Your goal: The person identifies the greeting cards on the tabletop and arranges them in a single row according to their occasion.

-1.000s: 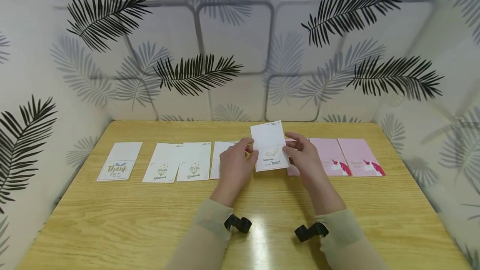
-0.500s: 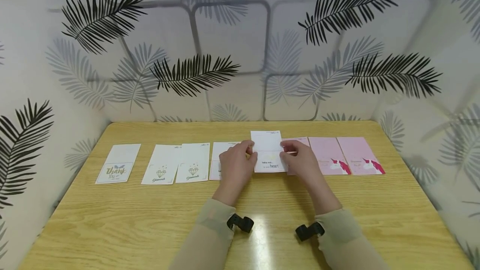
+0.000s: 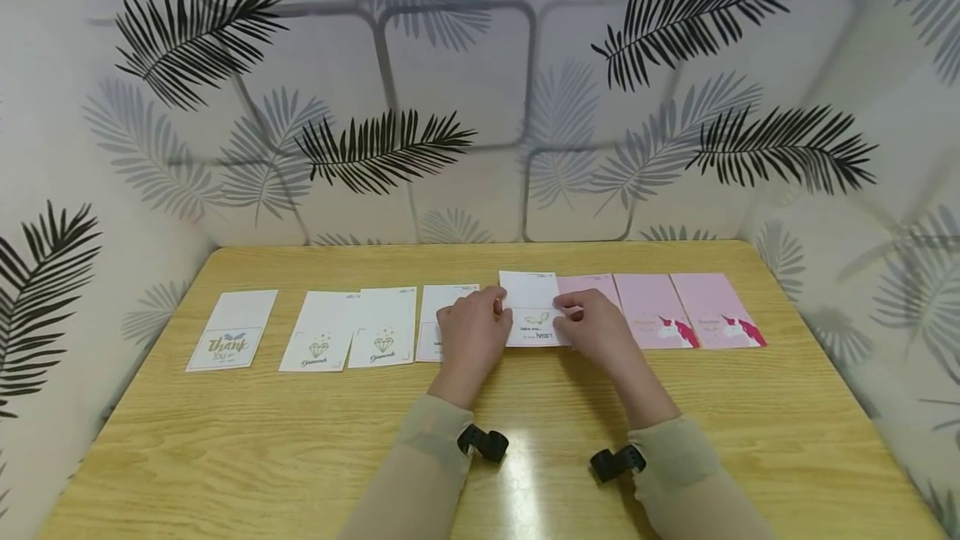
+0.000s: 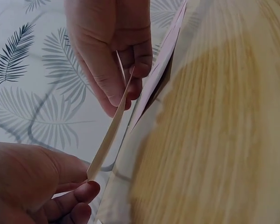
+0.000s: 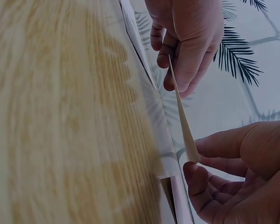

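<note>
Between my two hands is a white card (image 3: 529,292) printed with gold wings and the word "heart". My left hand (image 3: 472,333) pinches its left edge, and my right hand (image 3: 597,330) pinches the right edge. Seen edge-on in the left wrist view, the card (image 4: 106,140) is held off the wooden table, with thumbs and fingertips on either side. The right wrist view also shows the card (image 5: 183,123) apart from the tabletop. Just left, a similar white card (image 3: 442,298) is partly covered by my left hand. A pink card (image 3: 592,286) lies partly behind my right hand.
Along the back of the wooden table (image 3: 300,448) lie a "Thank you" card (image 3: 242,311), two diamond cards (image 3: 318,319) and two pink unicorn cards (image 3: 652,298). A leaf-patterned wall covering (image 3: 465,207) stands behind the table and at both sides.
The winged card has come down and straightened from a tilt, and both hands lowered with it. The right fingers have drawn in from a looser spread. The other cards stay put.
</note>
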A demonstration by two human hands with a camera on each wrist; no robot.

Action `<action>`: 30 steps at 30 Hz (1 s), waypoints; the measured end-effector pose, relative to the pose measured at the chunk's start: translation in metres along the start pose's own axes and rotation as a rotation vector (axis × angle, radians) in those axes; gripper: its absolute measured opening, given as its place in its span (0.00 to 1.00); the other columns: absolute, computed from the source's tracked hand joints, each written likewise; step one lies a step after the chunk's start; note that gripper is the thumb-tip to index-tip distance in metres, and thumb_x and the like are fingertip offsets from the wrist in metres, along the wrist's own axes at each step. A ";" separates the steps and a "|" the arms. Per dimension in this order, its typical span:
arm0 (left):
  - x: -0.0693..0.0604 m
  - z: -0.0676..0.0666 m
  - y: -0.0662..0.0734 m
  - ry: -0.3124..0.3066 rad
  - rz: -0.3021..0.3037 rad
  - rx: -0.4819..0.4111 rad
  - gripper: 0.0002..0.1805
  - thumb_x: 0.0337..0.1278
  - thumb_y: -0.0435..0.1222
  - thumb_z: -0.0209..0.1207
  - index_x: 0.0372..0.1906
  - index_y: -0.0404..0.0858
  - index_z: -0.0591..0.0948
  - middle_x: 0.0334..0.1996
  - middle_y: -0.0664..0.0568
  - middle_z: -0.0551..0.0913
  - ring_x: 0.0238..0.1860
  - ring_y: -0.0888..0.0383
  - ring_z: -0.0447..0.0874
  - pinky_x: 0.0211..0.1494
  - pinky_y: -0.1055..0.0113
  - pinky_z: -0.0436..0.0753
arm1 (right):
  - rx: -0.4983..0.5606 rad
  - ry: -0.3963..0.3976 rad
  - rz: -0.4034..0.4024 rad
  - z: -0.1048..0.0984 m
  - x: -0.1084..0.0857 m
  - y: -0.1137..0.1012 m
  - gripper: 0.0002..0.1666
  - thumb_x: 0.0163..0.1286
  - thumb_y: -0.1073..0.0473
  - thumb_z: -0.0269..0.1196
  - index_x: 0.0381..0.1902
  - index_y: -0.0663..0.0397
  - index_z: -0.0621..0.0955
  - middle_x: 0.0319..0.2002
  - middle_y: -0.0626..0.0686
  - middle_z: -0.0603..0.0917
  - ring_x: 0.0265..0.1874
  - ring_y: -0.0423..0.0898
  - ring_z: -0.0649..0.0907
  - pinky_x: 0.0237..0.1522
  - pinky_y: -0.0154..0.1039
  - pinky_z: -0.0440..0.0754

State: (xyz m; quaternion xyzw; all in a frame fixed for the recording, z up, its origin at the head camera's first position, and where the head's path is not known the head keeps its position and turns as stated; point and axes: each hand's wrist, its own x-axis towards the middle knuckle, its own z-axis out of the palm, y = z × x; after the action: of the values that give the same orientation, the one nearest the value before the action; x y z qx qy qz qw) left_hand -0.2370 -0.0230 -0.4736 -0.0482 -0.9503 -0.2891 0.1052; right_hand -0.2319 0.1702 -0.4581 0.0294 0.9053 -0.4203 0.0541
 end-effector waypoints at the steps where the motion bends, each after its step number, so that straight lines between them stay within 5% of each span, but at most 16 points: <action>1: 0.000 0.001 0.000 -0.001 0.001 0.006 0.12 0.73 0.37 0.71 0.56 0.41 0.92 0.33 0.57 0.88 0.42 0.48 0.89 0.61 0.39 0.76 | -0.014 0.000 -0.003 0.000 0.000 0.000 0.21 0.76 0.63 0.69 0.64 0.62 0.87 0.58 0.63 0.87 0.46 0.55 0.86 0.38 0.40 0.85; 9: 0.002 0.006 -0.004 -0.023 0.007 0.069 0.12 0.75 0.39 0.70 0.57 0.43 0.91 0.33 0.55 0.87 0.44 0.46 0.90 0.61 0.38 0.76 | -0.129 -0.033 -0.069 0.004 0.002 0.000 0.23 0.75 0.62 0.72 0.64 0.66 0.87 0.60 0.65 0.84 0.50 0.57 0.85 0.55 0.53 0.84; 19: 0.001 0.008 -0.004 -0.032 0.017 0.090 0.13 0.75 0.40 0.70 0.59 0.44 0.91 0.34 0.55 0.89 0.43 0.46 0.90 0.60 0.38 0.77 | -0.197 -0.064 -0.086 0.003 -0.003 -0.004 0.25 0.74 0.62 0.72 0.65 0.68 0.86 0.59 0.66 0.84 0.48 0.56 0.82 0.55 0.54 0.81; 25: 0.002 0.011 -0.003 -0.057 0.002 0.124 0.14 0.76 0.40 0.69 0.60 0.45 0.91 0.39 0.54 0.91 0.46 0.45 0.89 0.64 0.38 0.75 | -0.300 -0.065 -0.152 0.003 -0.003 -0.004 0.27 0.74 0.60 0.72 0.66 0.68 0.85 0.68 0.69 0.82 0.64 0.68 0.80 0.69 0.62 0.76; 30: 0.002 0.011 -0.001 -0.064 0.002 0.165 0.14 0.76 0.41 0.68 0.60 0.46 0.91 0.44 0.52 0.92 0.50 0.44 0.89 0.66 0.37 0.73 | -0.347 -0.078 -0.176 0.005 -0.002 -0.002 0.24 0.74 0.60 0.72 0.63 0.67 0.87 0.68 0.68 0.83 0.66 0.69 0.79 0.72 0.63 0.73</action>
State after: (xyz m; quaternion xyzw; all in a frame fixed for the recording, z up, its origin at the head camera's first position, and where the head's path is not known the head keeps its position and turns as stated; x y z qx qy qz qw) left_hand -0.2414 -0.0175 -0.4829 -0.0495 -0.9737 -0.2081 0.0789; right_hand -0.2297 0.1647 -0.4599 -0.0758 0.9605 -0.2616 0.0566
